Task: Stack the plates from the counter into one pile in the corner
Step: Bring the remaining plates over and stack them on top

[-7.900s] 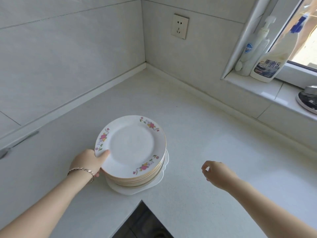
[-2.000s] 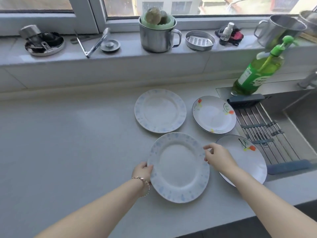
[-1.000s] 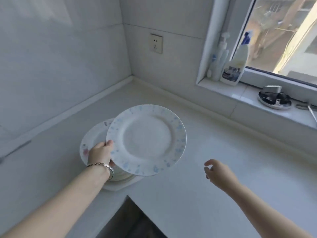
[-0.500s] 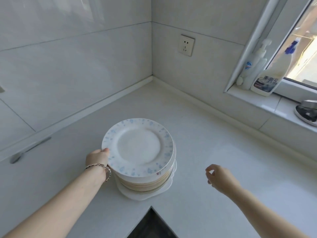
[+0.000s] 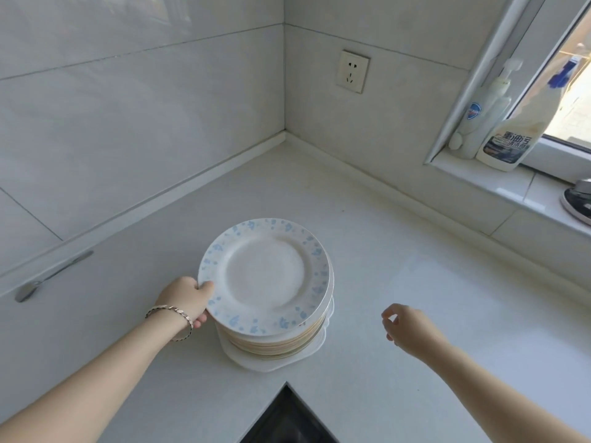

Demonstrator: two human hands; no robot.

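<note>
Since half a second before, little had shifted: blue-speckled plate (image 5: 267,276) lay on top of the pile (image 5: 278,338) as it did then, and left hand (image 5: 187,298) had not let go of its near-left rim. Thumb lay over the rim, fingers (image 5: 200,322) curled beneath, pinching the plate's edge. Right hand (image 5: 407,327) hung above the counter (image 5: 415,282), well apart from the pile, holding nothing, its fingers loosely curled with thumb and forefinger near each other. Pile stood on a wider white plate (image 5: 271,359) at the bottom, on the counter out from the wall corner, near the counter's front edge and the dark cut-out (image 5: 287,420) below it. Top plate sat slightly off-centre, shifted toward the left hand. Judged the placing step nearly done, release pending. Risks: if the fingers under the rim were drawn out quickly, the plate could drop a little and clatter or slide on the glazed plate below; an off-centre top plate could make later plates sit crooked; a tall pile so near the front edge could be knocked off.
</note>
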